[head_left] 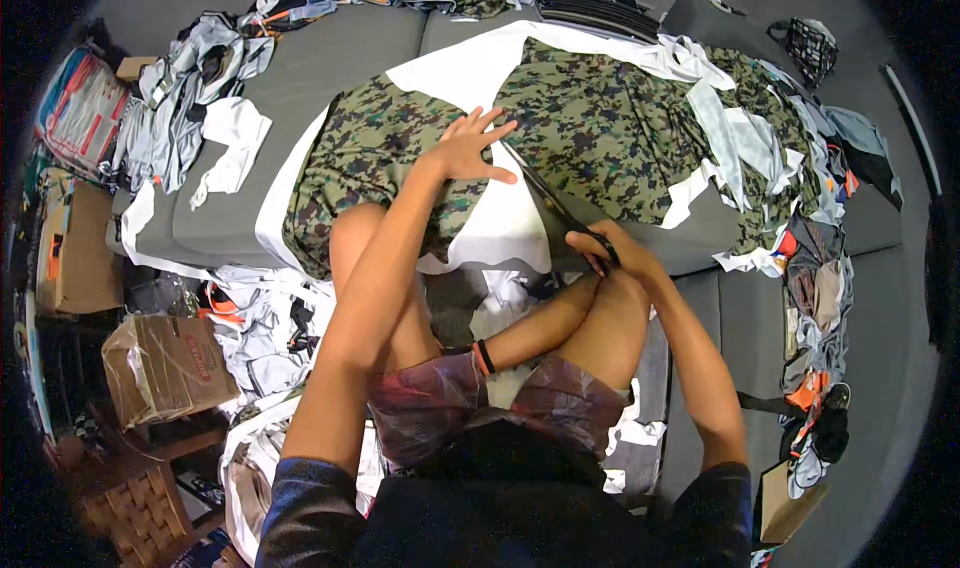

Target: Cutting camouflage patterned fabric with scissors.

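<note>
Camouflage fabric is lying in two panels, a left panel (375, 133) and a right panel (600, 118), over a white sheet (505, 228) on a grey cushioned seat (350, 53), in front of the person's crossed legs (600, 343). The white sheet is showing as a wedge between the panels and is extending past their far and left edges. A pair of black scissors (560, 208) is pointing away from the body and to the left, its blades lying along the left border of the right panel, beside the wedge.

The right hand (618, 251) is gripping the scissors by the handles, near the right knee. The left hand (465, 155) is holding nothing; it is opening flat with fingers spread above the left panel and the wedge. Whether its palm is touching the cloth, one cannot tell.

Pale cloth strips (728, 143) are lying across the right end of the right panel. A stack of dark folded cloths (598, 16) is standing beyond the far edge. To the left, a white scrap (235, 140) is lying beside a heap of grey garments (190, 98). Farther out, an upper cardboard box (88, 253) and a lower cardboard box (170, 368) are standing at the left.
</note>
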### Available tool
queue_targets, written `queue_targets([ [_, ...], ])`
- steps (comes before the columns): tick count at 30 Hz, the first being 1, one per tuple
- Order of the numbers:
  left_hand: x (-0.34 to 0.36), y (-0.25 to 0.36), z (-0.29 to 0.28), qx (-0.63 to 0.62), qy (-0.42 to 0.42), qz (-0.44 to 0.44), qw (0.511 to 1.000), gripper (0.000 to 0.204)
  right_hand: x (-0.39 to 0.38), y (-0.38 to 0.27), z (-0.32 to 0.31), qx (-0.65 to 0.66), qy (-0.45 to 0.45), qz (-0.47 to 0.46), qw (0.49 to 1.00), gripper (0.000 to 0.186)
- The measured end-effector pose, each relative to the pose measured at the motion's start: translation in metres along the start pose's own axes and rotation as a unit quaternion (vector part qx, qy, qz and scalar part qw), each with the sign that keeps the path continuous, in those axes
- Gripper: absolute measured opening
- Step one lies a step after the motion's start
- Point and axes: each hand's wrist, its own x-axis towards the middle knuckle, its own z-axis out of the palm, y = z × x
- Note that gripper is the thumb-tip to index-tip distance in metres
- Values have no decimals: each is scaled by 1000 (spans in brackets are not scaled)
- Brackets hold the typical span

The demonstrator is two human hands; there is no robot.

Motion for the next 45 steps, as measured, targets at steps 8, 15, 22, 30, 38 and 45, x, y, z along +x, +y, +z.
queue_targets([
  [8, 6, 0, -4, 28, -23, -13, 999, 111, 0, -7, -1, -32, 8, 16, 999, 50],
  [15, 7, -1, -8, 49, -54, -11, 997, 108, -1, -14, -4, -37, 9, 45, 998, 50],
  [22, 6, 0, -8, 34, -40, -20, 998, 115, 2, -12, -5, -49, 0, 29, 998, 50],
  [30, 7, 0, -9, 63, -57, -19, 996, 114, 2, -9, -2, -59, 20, 32, 998, 52],
  [38, 8, -2, -5, 54, -29, -18, 998, 118, 2, -8, 4, -45, 24, 12, 999, 53],
  [45, 9, -3, -4, 52, -27, -23, 998, 121, -1, -10, 5, -32, 23, 17, 999, 53],
])
